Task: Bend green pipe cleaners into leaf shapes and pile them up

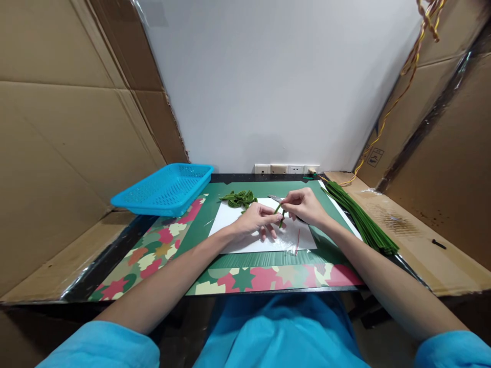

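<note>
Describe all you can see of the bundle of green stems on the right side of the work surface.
The bundle of green stems is made of many long, thin, straight strands that look like fuzzy pipe cleaners. They lie flat, side by side, slanting from near the wall toward the person's right, with slightly uneven near ends. A white edge shows along the left side. No tie is visible, and neither the left hand nor the right hand touches it.

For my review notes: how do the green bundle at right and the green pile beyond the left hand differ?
The bundle lies straight, while the pile is curled into loops. The bundle stretches long; the pile is more compact. Both are green.
</note>
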`<state>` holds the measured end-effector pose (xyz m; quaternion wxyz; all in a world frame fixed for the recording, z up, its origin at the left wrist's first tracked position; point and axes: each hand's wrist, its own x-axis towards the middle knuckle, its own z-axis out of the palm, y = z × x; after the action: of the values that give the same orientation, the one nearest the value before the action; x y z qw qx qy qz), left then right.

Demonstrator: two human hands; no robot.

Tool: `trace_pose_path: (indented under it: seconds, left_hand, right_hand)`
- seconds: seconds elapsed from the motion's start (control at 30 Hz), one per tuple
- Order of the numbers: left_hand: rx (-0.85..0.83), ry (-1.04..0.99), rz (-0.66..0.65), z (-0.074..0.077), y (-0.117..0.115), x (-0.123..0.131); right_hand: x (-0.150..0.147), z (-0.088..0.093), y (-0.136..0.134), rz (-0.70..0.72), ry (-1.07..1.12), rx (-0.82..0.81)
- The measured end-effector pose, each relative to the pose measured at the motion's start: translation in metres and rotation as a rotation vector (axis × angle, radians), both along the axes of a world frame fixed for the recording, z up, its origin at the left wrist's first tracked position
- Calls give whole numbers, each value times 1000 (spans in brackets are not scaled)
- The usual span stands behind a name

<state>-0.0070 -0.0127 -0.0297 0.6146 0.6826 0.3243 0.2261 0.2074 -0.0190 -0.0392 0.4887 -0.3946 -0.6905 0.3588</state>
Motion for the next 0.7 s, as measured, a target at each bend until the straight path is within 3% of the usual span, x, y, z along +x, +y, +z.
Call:
trace_pose_path:
  seconds: [0.17,0.3,0.7]
  left_hand:
    - [-145,-136,49,2,0,3]
    - [-161,-216,48,1,0,3]
    - [40,-107,103,2,-2,0]
  right_hand:
    - [-3,5,-1,31,156,-12]
    - [-3,8,-2,7,180,-15]
    - [-3,9,-3,-12,208,-116]
